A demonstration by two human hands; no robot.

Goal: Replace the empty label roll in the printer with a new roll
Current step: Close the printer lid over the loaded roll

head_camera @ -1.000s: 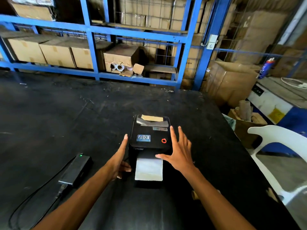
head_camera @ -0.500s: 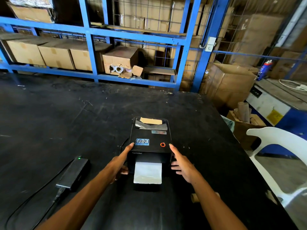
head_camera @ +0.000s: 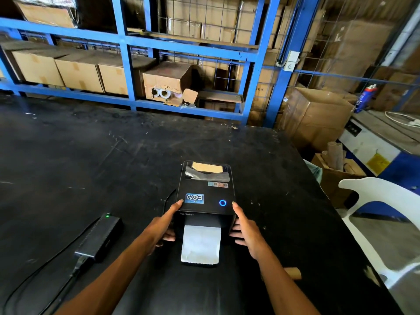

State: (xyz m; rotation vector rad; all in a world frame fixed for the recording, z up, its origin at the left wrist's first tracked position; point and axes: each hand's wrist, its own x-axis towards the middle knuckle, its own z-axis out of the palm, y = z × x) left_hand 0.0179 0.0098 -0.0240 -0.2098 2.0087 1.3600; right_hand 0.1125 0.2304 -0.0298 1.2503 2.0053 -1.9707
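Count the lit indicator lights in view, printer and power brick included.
2. A blue ring light on the label printer top, near the right hand; a green LED on the power adapter left of it. Others may be hidden.

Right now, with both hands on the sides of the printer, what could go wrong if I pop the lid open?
1. The label strip hangs out of the front slot, so lifting the lid of the printer might tear or jam it.
2. The left hand and right hand press near the front; the printer could slide on the table.
3. The cable behind the left side may snag.
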